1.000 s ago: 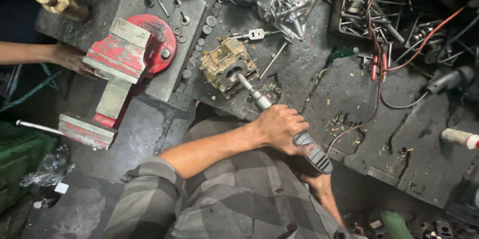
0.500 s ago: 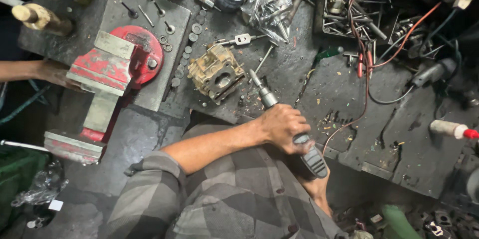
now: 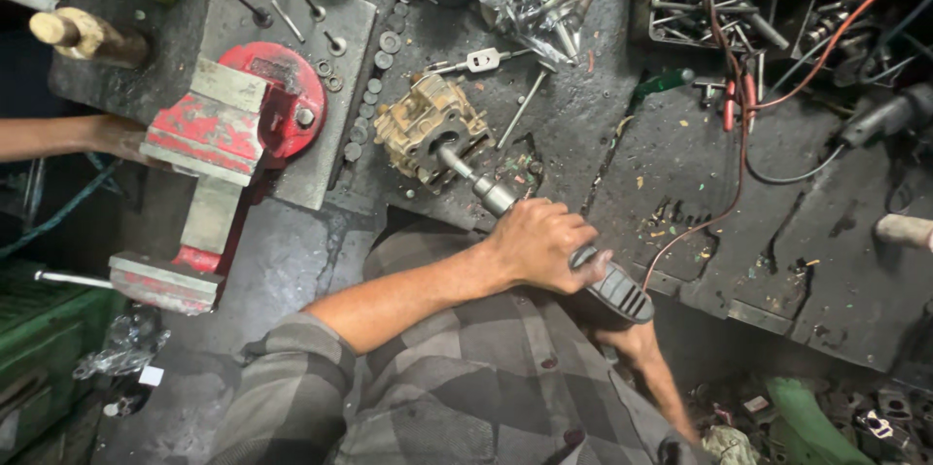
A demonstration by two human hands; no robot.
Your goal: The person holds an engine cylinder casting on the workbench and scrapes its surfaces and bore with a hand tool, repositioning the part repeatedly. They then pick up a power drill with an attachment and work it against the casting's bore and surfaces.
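The left hand [image 3: 539, 246] is closed round a ratchet [image 3: 544, 232] whose shaft runs up-left into the pump housing [image 3: 428, 125]; the right hand is hidden.

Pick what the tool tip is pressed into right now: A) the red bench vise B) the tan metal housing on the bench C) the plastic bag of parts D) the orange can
B: the left hand grips the black-handled rotary tool, and its bit enters the tan metal housing, which sits on the bench right of the red bench vise.
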